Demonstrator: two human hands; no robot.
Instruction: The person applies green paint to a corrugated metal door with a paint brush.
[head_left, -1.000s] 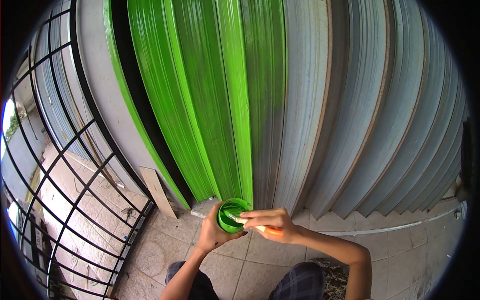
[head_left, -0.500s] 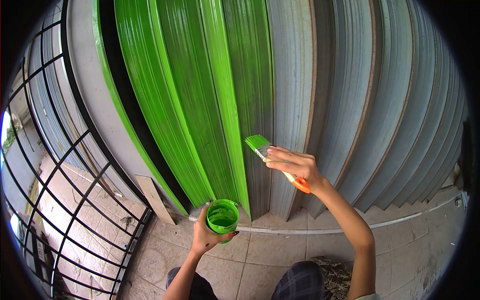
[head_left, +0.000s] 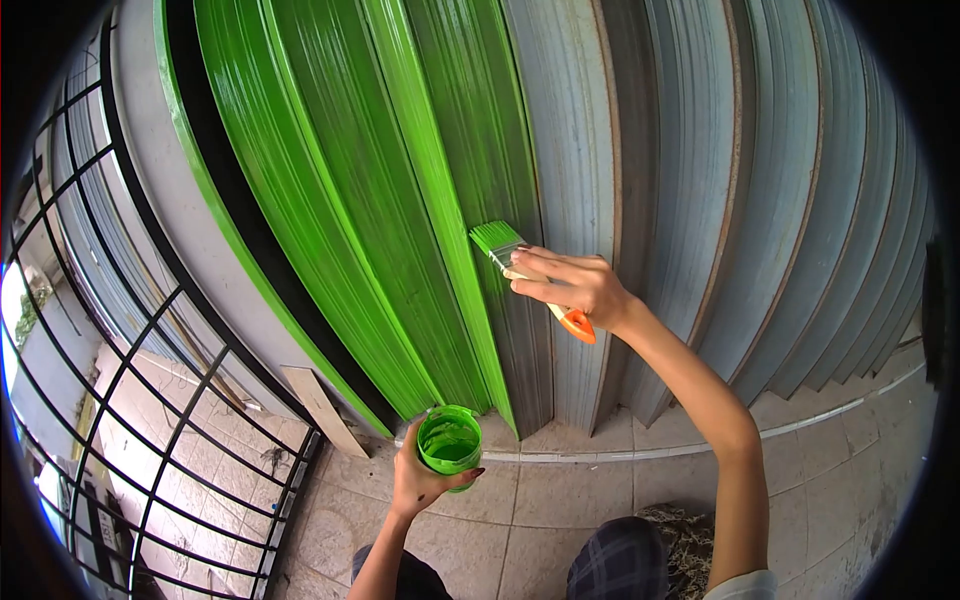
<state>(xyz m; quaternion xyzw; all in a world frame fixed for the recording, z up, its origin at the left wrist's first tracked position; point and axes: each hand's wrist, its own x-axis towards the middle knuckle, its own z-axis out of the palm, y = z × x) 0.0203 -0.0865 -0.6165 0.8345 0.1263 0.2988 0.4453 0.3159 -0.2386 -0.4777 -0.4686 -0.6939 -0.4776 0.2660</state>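
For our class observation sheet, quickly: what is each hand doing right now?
Left hand: closed around a cup of green paint.
Right hand: closed on a paintbrush with green bristles.

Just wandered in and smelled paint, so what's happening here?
A person is painting a ridged metal shutter green. Their right hand has a brush with green bristles at the shutter, and their left hand holds an open cup of green paint. The left part is green; the right is mostly bare grey.

Tiled floor (head_left: 565, 495), pale; black barred gate (head_left: 160, 400) at left; pale wall (head_left: 150, 190) beside it; daylight beyond bars.
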